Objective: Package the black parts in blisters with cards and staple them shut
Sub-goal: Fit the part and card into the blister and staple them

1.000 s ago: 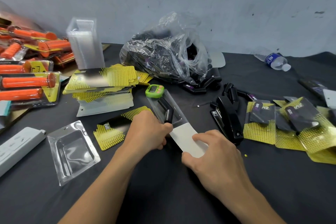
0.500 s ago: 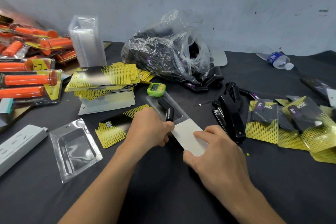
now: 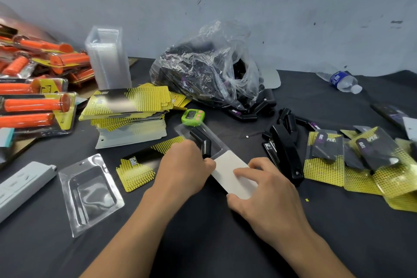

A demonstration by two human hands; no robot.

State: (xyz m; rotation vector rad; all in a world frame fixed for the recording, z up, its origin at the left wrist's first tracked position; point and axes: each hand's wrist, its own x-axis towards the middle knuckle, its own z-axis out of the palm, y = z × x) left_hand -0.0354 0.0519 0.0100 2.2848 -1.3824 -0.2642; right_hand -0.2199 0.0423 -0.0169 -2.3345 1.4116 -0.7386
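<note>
Head view: both forearms reach forward over the desk [image 3: 214,246]. The left hand [image 3: 185,165], fingers curled, grips the blister [image 3: 214,137], with the black part [image 3: 201,141] inside it, just beyond its knuckles. The right hand [image 3: 266,194] pinches the white card [image 3: 226,166] lying between the hands.

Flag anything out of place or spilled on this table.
Black parts spill loose from the plastic bag onto the table, and a water bottle lies on its side at the far right.
</note>
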